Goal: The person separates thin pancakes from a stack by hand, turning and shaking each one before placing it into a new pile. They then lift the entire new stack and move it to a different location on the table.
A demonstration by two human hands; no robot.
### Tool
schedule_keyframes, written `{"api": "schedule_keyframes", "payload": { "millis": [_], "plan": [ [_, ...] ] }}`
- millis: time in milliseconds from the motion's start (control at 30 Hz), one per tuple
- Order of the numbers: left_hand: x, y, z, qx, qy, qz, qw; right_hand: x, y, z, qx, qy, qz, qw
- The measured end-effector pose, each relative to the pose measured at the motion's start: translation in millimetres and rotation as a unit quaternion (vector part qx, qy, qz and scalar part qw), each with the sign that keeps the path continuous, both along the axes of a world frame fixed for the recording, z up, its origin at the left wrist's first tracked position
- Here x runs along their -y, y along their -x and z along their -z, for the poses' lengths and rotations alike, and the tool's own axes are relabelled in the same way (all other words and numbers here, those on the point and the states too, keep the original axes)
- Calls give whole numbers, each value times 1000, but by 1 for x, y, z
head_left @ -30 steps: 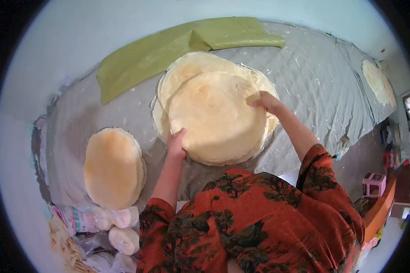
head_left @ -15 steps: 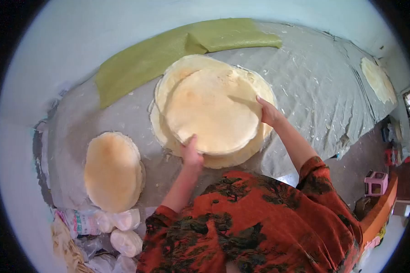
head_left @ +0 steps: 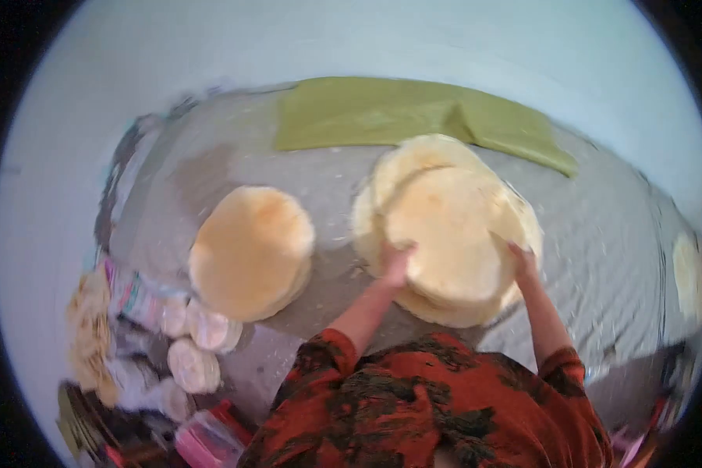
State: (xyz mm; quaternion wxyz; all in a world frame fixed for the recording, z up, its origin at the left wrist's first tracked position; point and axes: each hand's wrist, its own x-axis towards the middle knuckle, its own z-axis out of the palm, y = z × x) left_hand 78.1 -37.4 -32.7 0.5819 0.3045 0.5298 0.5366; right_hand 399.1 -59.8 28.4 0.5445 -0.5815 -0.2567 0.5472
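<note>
A round, pale flatbread (head_left: 448,226), or a thin stack of them, lies over a larger pile of flatbreads (head_left: 413,160) on the cloth-covered table. My left hand (head_left: 398,265) grips its left edge, thumb on top and the other fingers hidden beneath. At the opposite edge my right hand (head_left: 525,264) holds on the same way. A second stack of round flatbreads (head_left: 252,251), with a browned top, sits to the left, apart from both hands. The picture is somewhat blurred by motion.
A folded olive-green sheet (head_left: 382,113) lies along the table's back by the wall. Bagged round packs (head_left: 193,366) and a pink container (head_left: 207,441) are at lower left. Another flat piece (head_left: 688,273) rests at the far right. Crumbs dot the grey cloth (head_left: 335,179).
My view has swung left, so the table and piles appear farther right. My left hand has shifted from the flatbread's front edge to its left side. The right hand still holds the right edge.
</note>
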Motion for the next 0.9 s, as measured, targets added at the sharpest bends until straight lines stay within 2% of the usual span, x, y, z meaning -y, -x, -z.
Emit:
{"api": "schedule_keyframes", "payload": {
  "millis": [67,133,200,267,333,367,467,500,567,600,667,733,767,800,833,900],
  "plan": [
    [10,3,-33,20,11,-10,1000,-3,2,2,69,14,7,998],
    [16,6,-42,29,32,-26,999,-3,11,-18,110,-27,6,994],
    [14,13,-54,111,-82,-32,990,-14,28,-52,139,-60,-10,988],
    [26,51,-117,97,-77,-49,991,-18,52,-95,164,-84,-25,983],
    [33,101,-154,191,-127,-72,971,-33,113,-150,126,-101,-55,985],
    [37,132,-171,185,-167,-92,964,-39,149,-174,110,-126,-89,982],
    [74,220,-238,161,-248,-169,940,-60,257,-201,29,-204,-167,964],
    [84,252,-248,50,-206,-206,955,-67,290,-200,-3,-213,-192,958],
    [97,302,-246,-26,-154,-320,935,-81,354,-190,-27,-197,-237,951],
    [107,322,-243,-41,-151,-343,926,-84,385,-182,-20,-172,-257,951],
    [122,357,-225,-55,-138,-366,919,-82,437,-156,-117,-152,-284,940],
    [131,393,-165,-61,-127,-366,920,-93,473,-93,-59,-116,-321,938],
    [136,411,-118,-58,-118,-368,920,-88,482,-69,30,-99,-336,936],
    [140,427,-64,-210,-25,-353,911,-86,488,-48,119,-83,-350,926],
    [144,436,-36,-355,66,-325,874,-88,493,-29,122,-79,-352,925],
    [141,431,-46,-313,58,-346,882,-96,497,-1,270,-57,-306,911]
  ]
}}
